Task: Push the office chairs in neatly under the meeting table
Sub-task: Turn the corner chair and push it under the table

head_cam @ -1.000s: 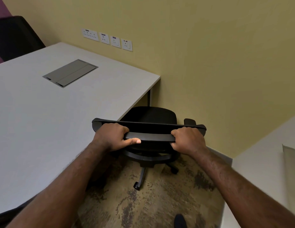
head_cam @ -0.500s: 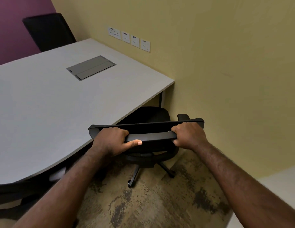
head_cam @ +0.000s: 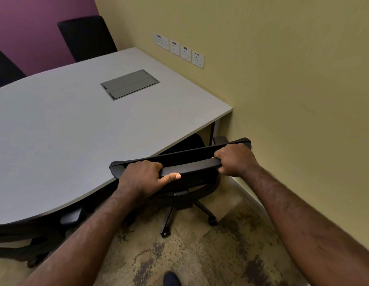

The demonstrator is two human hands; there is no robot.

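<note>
A black office chair [head_cam: 189,159] stands at the near right corner of the grey meeting table [head_cam: 66,141], its seat partly under the tabletop. My left hand [head_cam: 144,176] grips the left part of the backrest's top edge, thumb stretched along its near side. My right hand [head_cam: 235,159] grips the right part of the same edge. The chair's wheeled base [head_cam: 169,219] shows on the carpet below. Close to the yellow wall sits its right armrest [head_cam: 220,139].
The yellow wall [head_cam: 293,100] runs close along the chair's right side, with several sockets [head_cam: 179,50] above the table. Another black chair [head_cam: 25,238] is tucked under the table's near left edge. Two more chair backs [head_cam: 86,36] stand at the far side. A grey cable hatch [head_cam: 130,84] is set in the tabletop.
The view has swung left and the chair has turned and slid further under the table's corner. Both hands keep the same grip on the backrest.
</note>
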